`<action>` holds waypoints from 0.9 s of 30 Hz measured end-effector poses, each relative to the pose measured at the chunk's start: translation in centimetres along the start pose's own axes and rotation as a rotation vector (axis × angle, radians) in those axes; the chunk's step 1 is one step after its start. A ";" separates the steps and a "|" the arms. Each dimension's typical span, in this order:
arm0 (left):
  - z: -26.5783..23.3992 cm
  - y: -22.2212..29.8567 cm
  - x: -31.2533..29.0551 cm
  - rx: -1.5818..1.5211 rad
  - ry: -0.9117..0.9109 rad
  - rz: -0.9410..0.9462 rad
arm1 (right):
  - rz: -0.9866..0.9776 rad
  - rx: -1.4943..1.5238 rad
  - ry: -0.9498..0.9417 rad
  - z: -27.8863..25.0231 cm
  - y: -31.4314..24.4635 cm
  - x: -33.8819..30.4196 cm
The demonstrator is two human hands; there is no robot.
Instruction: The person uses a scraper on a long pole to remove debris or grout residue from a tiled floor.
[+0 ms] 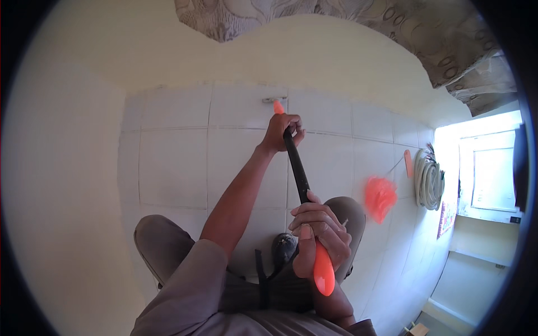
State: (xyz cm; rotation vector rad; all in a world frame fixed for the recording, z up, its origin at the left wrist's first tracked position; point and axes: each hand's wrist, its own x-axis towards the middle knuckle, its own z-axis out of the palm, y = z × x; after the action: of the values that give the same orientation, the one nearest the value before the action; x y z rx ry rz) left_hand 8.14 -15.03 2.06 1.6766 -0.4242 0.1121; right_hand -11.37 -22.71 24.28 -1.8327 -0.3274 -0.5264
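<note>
I hold a long black bar-shaped tool (298,168) with an orange end at each side; its exact kind I cannot make out. My left hand (283,132) is closed round its far part, with an orange tip (278,107) sticking out beyond the fist. The near end has an orange grip (323,271), and my right hand (322,229) is wrapped round it just above its rounded tip. Close to the far tip, a small greyish metal piece (273,101) lies on the tiles. Between my hands the black part slants across the view.
Below is a white tiled floor (174,168). To the right lie a crumpled orange bag (380,199), a flat orange piece (408,163) and a coil of white cable (428,182). Patterned cloth (358,17) covers the far edge. My bent knees (159,243) flank the tool.
</note>
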 end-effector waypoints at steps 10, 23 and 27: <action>-0.9 -0.2 1.3 -0.034 -0.005 0.027 | 0.002 -0.027 -0.063 1.0 -0.1 1.4; -0.6 -1.1 1.6 -0.001 0.015 0.068 | 0.044 -0.047 -0.058 0.9 0.3 0.8; -0.8 -0.6 0.3 0.008 -0.019 0.015 | 0.030 -0.088 -0.149 0.9 -0.4 -0.1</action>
State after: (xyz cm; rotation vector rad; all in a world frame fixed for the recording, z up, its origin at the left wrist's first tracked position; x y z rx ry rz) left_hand 8.81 -14.25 1.70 1.6839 -0.4510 0.1093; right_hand -11.51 -21.77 24.31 -1.9645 -0.3823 -0.3895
